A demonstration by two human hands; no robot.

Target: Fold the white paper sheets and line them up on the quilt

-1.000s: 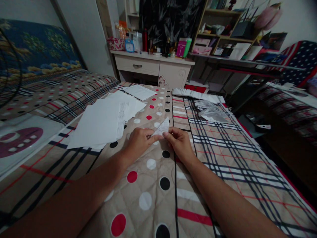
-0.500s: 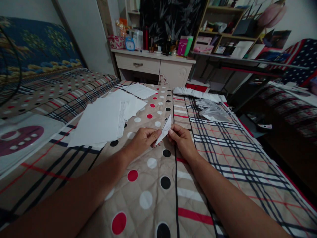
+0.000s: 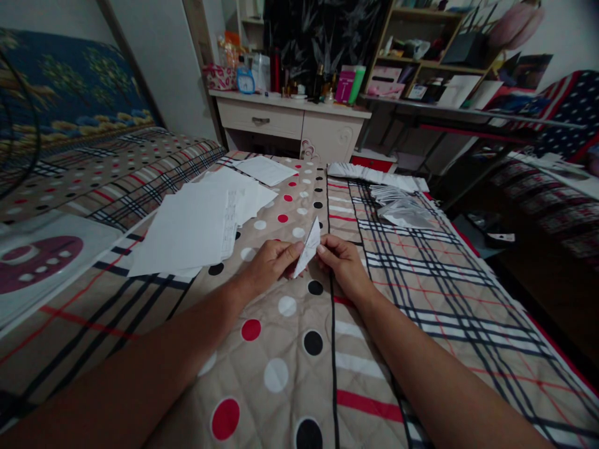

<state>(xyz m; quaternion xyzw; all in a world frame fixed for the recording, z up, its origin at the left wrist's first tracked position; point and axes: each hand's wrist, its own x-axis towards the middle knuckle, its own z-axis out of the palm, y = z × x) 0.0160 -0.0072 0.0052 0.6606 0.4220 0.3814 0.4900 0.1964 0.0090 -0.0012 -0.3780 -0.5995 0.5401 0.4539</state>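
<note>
Between my hands, above the bedspread (image 3: 299,349), is a small folded piece of white paper (image 3: 309,247), a narrow pointed shape with faint marks on it. My left hand (image 3: 274,262) pinches its left edge, thumb on top. At its right edge my right hand (image 3: 340,257) grips it between thumb and fingers. The undersides of both hands and some fingertips are hidden. Left of my hands lie white paper sheets (image 3: 182,231) in an overlapping stack. Over on the right is a cluster of folded paper pieces (image 3: 402,206).
A long row of folded paper (image 3: 374,174) lies along the far right of the bed. Beyond the bed stands a white dresser (image 3: 262,118) with a blue alarm clock (image 3: 244,81) on it. At left is a plastic package (image 3: 98,237) with a purple print.
The folded paper has tilted slightly and shows a broader face, its tip a little further left. Both hands keep their hold and have hardly moved.
</note>
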